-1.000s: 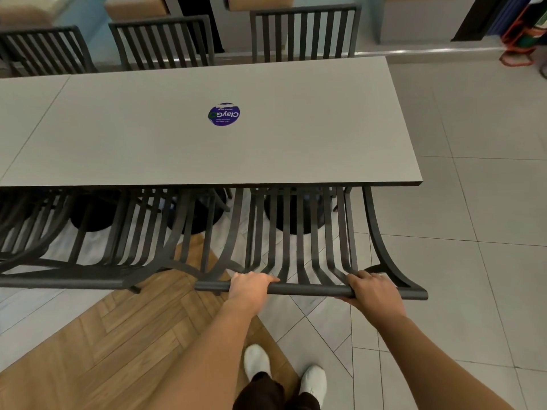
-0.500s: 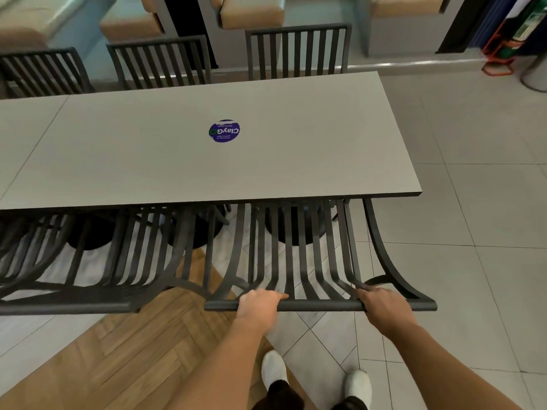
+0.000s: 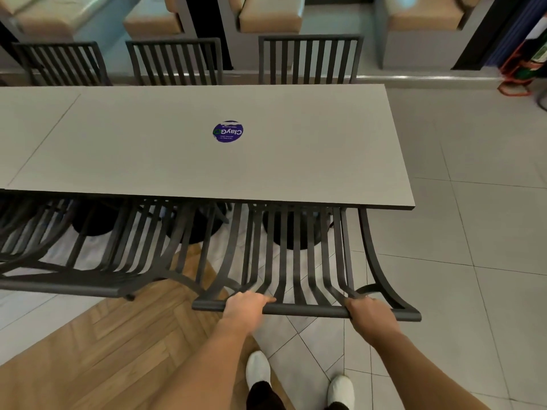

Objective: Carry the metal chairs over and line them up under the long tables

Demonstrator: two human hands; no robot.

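Note:
A dark metal slatted chair [image 3: 296,261] stands at the near right end of the long grey table [image 3: 177,161], its seat hidden under the tabletop. My left hand [image 3: 245,306] grips the chair's top rail left of middle. My right hand [image 3: 370,313] grips the same rail near its right end. Another metal chair [image 3: 124,261] is tucked under the table just to the left, and a third shows at the left edge [image 3: 17,238]. Three more chairs line the far side [image 3: 309,59].
A round blue sticker [image 3: 228,131] lies on the tabletop. Black round table bases [image 3: 293,229] stand under the table. Padded benches [image 3: 269,13] run along the back. Grey tile floor spreads to the right [image 3: 473,232], wood flooring at lower left [image 3: 103,350]. Red and green objects sit at the far right [image 3: 521,72].
The chair's rail and both hands sit lower in view and the far chairs show more fully. My feet have shifted. Both hands keep their grip.

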